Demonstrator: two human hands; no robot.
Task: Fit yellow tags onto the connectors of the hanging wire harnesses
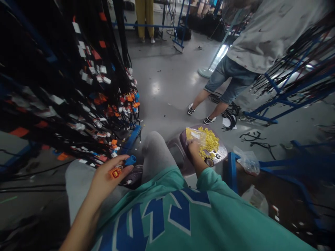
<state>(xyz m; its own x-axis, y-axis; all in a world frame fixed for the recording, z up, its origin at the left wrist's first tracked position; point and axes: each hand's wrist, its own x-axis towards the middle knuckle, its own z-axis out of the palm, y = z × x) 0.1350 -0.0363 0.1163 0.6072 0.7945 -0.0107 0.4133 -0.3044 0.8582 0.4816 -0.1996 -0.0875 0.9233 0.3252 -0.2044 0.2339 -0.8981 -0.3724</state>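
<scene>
Blue connector [130, 160], at the tips of thumb and fingers of the left hand [106, 176], above the gap between the knees. Is held there, fingers narrow around it. Has open room on its right side, as far as the grey trouser leg [158, 153]; ahead of it, low blue bar [133, 137] and hanging cable bundles [125, 111], with crowded edges. Looks small, bright blue and boxy, with an opening at the end. Just beside, in the same hand, orange connector [115, 173]: shows a squarish mouth with yellow inside.

Past the leg, right hand [194, 148], above a stool [222, 153] with rounded edge. Reaches to a clear bag [196, 136] with white label; cannot tell if fingers wide or narrow. Near it, loose yellow pieces [211, 139] in a heap, and dark tape roll [209, 161] beside the wrist.

Farther out, open stretch of grey floor [159, 101], then another person [232, 76] in denim shorts, standing. On the right, blue frame [232, 172], close to the stool.
</scene>
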